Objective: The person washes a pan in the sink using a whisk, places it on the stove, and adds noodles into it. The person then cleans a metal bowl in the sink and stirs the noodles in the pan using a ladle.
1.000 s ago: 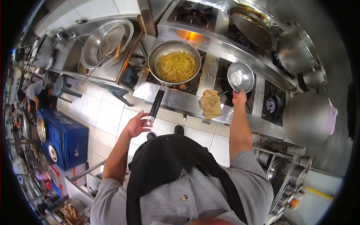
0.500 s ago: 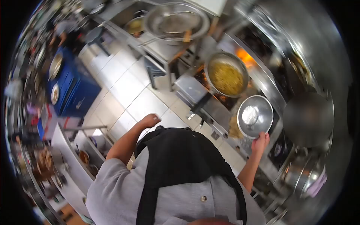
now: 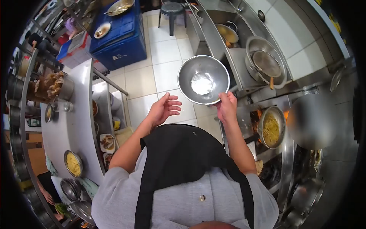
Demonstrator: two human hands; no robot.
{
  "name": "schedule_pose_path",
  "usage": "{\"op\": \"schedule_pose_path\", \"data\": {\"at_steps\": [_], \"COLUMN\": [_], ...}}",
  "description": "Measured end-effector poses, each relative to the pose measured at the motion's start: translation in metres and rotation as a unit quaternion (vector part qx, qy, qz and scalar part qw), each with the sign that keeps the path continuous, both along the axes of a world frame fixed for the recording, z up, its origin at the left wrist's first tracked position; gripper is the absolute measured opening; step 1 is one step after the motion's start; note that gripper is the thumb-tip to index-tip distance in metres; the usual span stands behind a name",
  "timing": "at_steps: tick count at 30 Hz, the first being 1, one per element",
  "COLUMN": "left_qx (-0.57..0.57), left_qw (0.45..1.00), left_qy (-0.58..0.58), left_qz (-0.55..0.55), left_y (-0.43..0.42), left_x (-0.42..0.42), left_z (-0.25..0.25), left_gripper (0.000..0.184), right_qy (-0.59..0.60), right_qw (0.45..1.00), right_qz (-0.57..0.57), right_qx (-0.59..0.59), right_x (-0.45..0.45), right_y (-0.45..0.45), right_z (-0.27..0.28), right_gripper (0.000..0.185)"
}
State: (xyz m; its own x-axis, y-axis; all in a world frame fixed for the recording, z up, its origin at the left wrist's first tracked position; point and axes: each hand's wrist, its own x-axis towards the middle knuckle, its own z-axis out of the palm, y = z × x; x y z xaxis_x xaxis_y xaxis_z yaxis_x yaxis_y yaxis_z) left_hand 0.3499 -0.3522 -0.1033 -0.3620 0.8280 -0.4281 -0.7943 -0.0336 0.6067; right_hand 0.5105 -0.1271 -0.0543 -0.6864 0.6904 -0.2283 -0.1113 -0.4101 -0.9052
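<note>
My right hand (image 3: 227,107) grips the near rim of a steel mixing bowl (image 3: 187,82), which hangs in front of me over the tiled floor. Its inside looks bare apart from a bright reflection at the bottom. To the left of the bowl, my left hand (image 3: 166,108) is held in the air with fingers apart and nothing in it. A small gap separates it from the bowl. On the stove to my right, a pan (image 3: 282,143) of yellow food (image 3: 271,129) sits over flames.
A sink counter (image 3: 244,63) with a steel basin and strainer (image 3: 267,64) runs ahead on the right. A blue cooler (image 3: 131,45) and a dark stool (image 3: 172,13) stand ahead. On the left worktop (image 3: 68,126) is a bowl of yellow food (image 3: 73,163). Another person's hand (image 3: 48,197) shows at lower left.
My view has turned left, away from the stove. The mixing bowl has come from beside the stove to in front of me in my right hand. My left hand has opened.
</note>
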Motion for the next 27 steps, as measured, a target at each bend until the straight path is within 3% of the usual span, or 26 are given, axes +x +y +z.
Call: {"op": "schedule_pose_path", "data": {"at_steps": [3,9,20,22,24,27], "left_qx": [-0.091,-0.154,-0.25,-0.277,-0.269,-0.253], "left_qw": [0.993,0.981,0.94,0.929,0.904,0.901], "left_qy": [0.069,0.115,0.182,0.177,0.222,0.27], "left_qz": [0.0,-0.037,-0.143,-0.168,-0.248,-0.227], "left_y": [-0.026,-0.016,0.158,0.188,0.224,0.292], "left_x": [-0.042,-0.127,-0.306,-0.338,-0.375,-0.424], "left_z": [-0.007,-0.009,-0.039,-0.035,-0.027,-0.024], "left_gripper": [0.041,0.03,0.027,0.027,0.028,0.03], "right_qy": [0.027,0.027,-0.009,-0.022,0.045,0.059], "right_qw": [0.999,0.982,0.979,0.975,0.958,0.955], "right_qz": [-0.008,-0.08,-0.174,-0.188,-0.231,-0.249], "right_qx": [-0.041,-0.17,-0.102,-0.115,-0.162,-0.147], "right_x": [-0.054,-0.118,-0.246,-0.28,-0.313,-0.338], "right_y": [-0.011,0.006,0.159,0.187,0.22,0.266], "right_z": [-0.029,-0.065,-0.118,-0.106,-0.087,-0.067], "right_gripper": [0.006,0.004,0.01,0.013,0.009,0.011]}}
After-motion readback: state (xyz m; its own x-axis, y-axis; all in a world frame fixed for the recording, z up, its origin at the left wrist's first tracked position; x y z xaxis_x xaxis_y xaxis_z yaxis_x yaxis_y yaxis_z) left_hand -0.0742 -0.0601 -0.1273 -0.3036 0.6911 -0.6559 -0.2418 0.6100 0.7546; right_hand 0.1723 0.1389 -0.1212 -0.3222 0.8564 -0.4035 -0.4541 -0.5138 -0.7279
